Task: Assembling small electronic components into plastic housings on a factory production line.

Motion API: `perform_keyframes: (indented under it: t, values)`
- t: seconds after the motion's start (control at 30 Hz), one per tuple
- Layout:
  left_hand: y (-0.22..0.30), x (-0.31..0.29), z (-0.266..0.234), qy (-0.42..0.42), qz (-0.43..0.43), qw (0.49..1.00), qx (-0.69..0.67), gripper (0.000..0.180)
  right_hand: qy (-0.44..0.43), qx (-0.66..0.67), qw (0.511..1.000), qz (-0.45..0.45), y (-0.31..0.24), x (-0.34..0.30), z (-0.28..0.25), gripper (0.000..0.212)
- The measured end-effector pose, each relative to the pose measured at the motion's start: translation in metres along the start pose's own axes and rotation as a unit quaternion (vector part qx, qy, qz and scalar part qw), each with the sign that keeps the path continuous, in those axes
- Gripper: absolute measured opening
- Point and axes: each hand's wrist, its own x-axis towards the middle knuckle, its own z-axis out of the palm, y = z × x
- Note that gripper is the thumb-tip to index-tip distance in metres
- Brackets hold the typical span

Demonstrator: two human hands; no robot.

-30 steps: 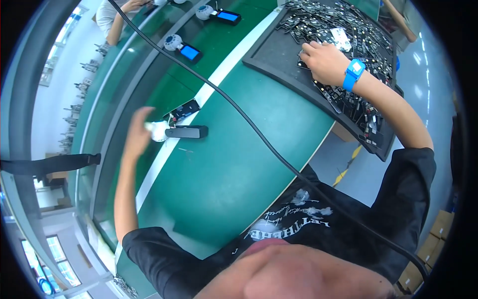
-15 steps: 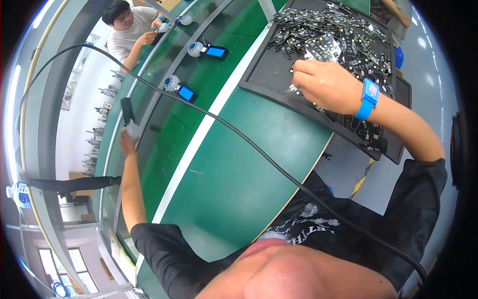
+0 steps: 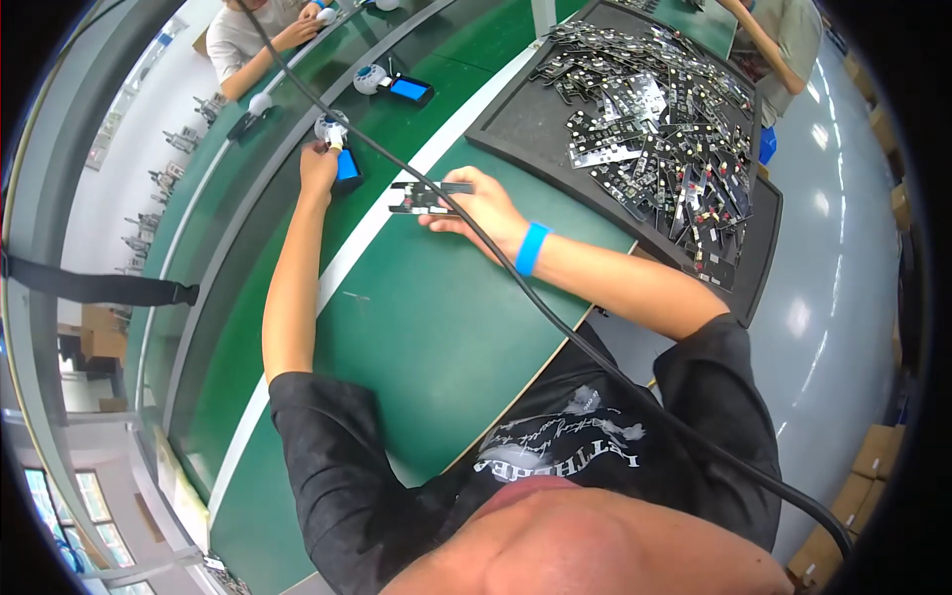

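Note:
My left hand point(image 3: 318, 169) reaches to the far belt, its fingers closed on a white round-headed device point(image 3: 329, 123) joined to a dark panel with a blue face point(image 3: 346, 169). My right hand point(image 3: 483, 210), wearing a blue wristband, grips a black circuit board point(image 3: 421, 198) above the green tabletop. A black cable crosses in front of this hand and partly hides the board. To the right, a heap of similar boards point(image 3: 645, 129) fills much of a black tray point(image 3: 506, 121).
Another white device with a blue-faced panel point(image 3: 409, 89) lies farther up the green belt point(image 3: 451, 74). A white device with a dark piece point(image 3: 260, 104) sits on the far ledge. The black cable point(image 3: 555, 309) hangs across the workspace. Other people work at the far left and far right.
My left hand has let go of the white device at the far ledge and moved right onto another. My right hand has come left from the tray with a circuit board.

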Motion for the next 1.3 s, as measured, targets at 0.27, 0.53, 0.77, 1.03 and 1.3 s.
perform_keyframes:
  t: [0.27,0.53,0.77,1.03,1.3]
  values:
    - [0.019,-0.184,-0.09,-0.058,-0.051,0.988,-0.135,0.025,-0.038,-0.087,0.995,0.003,0.039,0.032,0.064,0.036]
    - [-0.003,-0.25,-0.123,-0.003,0.164,0.985,-0.047,0.016,-0.243,-0.367,0.898,-0.012,0.091,0.021,0.074,0.036]
    - [0.001,-0.245,-0.126,-0.08,0.023,0.971,-0.223,0.02,-0.214,-0.178,0.955,0.102,0.07,0.007,0.086,0.027]
    - [0.003,-0.248,-0.126,-0.101,0.062,0.965,-0.232,0.018,-0.253,-0.197,0.947,0.028,0.063,0.004,0.075,0.031]
    - [0.011,-0.251,-0.128,-0.131,0.116,0.946,-0.272,0.015,-0.265,-0.307,0.911,-0.071,0.084,0.016,0.075,0.057]
